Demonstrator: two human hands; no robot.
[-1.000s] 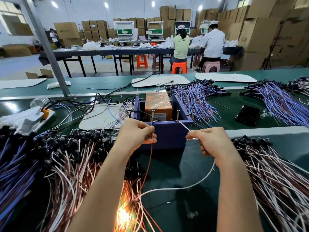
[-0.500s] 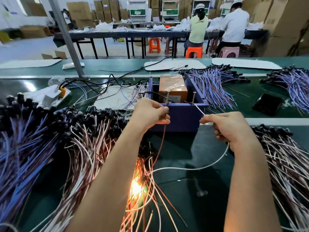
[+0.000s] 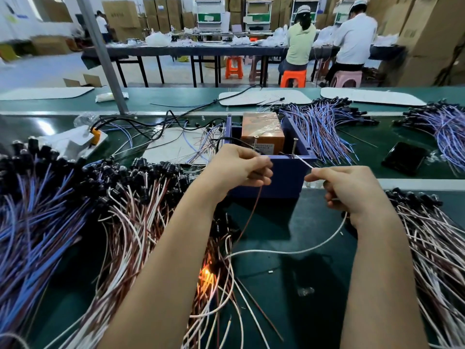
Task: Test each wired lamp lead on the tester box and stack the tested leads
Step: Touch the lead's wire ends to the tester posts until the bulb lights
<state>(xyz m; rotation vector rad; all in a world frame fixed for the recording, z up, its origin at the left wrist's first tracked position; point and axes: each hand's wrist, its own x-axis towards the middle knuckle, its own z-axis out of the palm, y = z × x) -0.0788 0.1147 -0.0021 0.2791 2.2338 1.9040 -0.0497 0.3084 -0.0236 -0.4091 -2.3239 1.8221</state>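
The blue tester box (image 3: 266, 182) stands mid-bench with an orange block (image 3: 263, 131) inside and two upright metal screws on its front rim. My left hand (image 3: 239, 167) pinches a brown wire (image 3: 251, 212) against the left screw (image 3: 256, 143). My right hand (image 3: 352, 187) pinches a white wire (image 3: 302, 250) whose end touches the right screw (image 3: 294, 147). Both wires run down to a lamp (image 3: 205, 274) that glows orange among loose leads between my forearms.
A big heap of brown-white leads (image 3: 130, 217) and blue leads (image 3: 27, 238) lies to the left. Another brown-white pile (image 3: 437, 248) lies to the right. Blue-wired bundles (image 3: 324, 127) and a black phone (image 3: 403, 158) lie behind. Two people sit at a far table.
The view has tipped and shifted slightly. Both hands stay at the screws with the same wires. The lamp glows dimmer than before.
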